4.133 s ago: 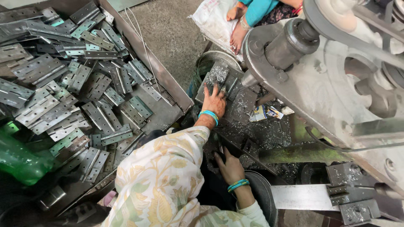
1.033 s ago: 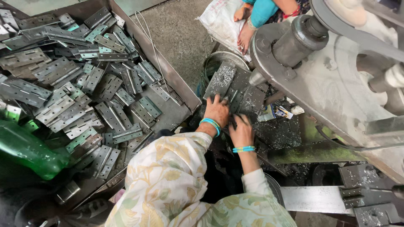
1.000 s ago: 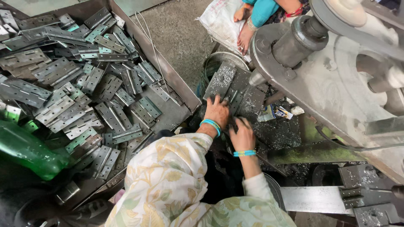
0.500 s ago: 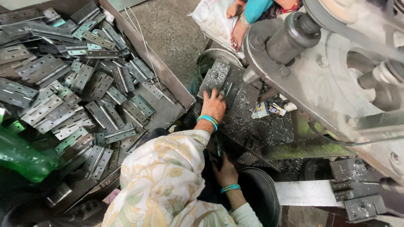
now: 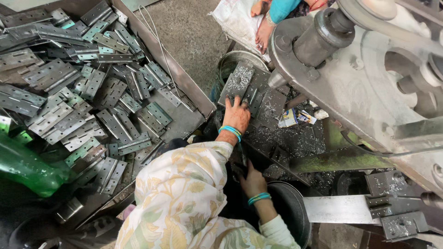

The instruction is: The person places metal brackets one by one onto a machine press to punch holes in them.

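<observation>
- Hinge plates (image 5: 251, 94): a small stack of grey metal hinge leaves lies on the dark, swarf-strewn worktop (image 5: 295, 138) just beside the lower edge of the big machine housing (image 5: 369, 87). The stack leans over the rim of a round metal bucket (image 5: 228, 64) on the side away from the housing.
- Left hand (image 5: 236, 116): lies palm-down on the near end of the hinge plates, fingers spread flat over the metal. Grip is released, pressing rather than clasping. A turquoise bangle (image 5: 230, 131) sits at the wrist; the floral sleeve (image 5: 184, 184) runs back toward the camera.
- Right hand (image 5: 253, 180): lower down, well apart from the housing, at the dark edge of the worktop just beside a black round tub (image 5: 290, 212). Fingers curl into shadow; cannot tell whether this grip holds anything. Turquoise bangles (image 5: 258, 198) at the wrist.
- Tray (image 5: 184, 83): a large sheet-metal bin on the far side of the bucket from the housing, heaped with loose grey hinges (image 5: 69, 87), some tinted green.
- Green plastic bottle (image 5: 27, 168): lies at the near corner of the tray, well apart from the housing.
- Small printed packet (image 5: 290, 117): on the worktop between the hinge plates and the housing.
- Flat steel bar (image 5: 339, 210): sticks out below the housing, ending at a hinge-like bracket (image 5: 392, 198).
- Another person's bare foot (image 5: 264, 32): on a white sack (image 5: 237, 18), just past the bucket, touching the top edge of the housing.
</observation>
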